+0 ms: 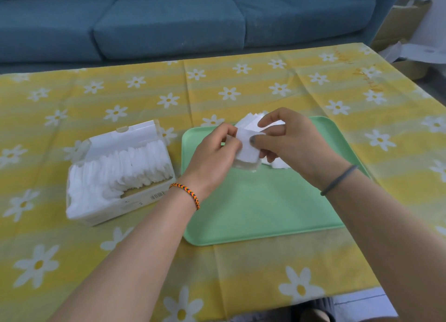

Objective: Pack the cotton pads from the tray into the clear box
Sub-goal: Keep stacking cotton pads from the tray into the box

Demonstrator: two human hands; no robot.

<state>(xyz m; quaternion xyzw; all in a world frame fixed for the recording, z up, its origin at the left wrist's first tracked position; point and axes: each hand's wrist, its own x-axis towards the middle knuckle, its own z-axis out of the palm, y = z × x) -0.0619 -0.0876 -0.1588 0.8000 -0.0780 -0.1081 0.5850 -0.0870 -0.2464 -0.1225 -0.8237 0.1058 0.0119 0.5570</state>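
Note:
Over the far part of the green tray (253,208), both hands hold a small stack of white square cotton pads (247,151). My left hand (214,152) grips the stack's left edge, and my right hand (287,138) pinches its right side with the thumb on top. More loose pads (249,120) lie on the tray behind and under my right hand, partly hidden. The clear box (115,210) stands left of the tray with its lid (125,134) flipped up, nearly full of upright pads (120,169).
A yellow tablecloth with white daisies (241,85) covers the table. A blue sofa (169,19) runs along the far edge. Cardboard boxes (403,19) and white packing paper sit on the floor at the far right.

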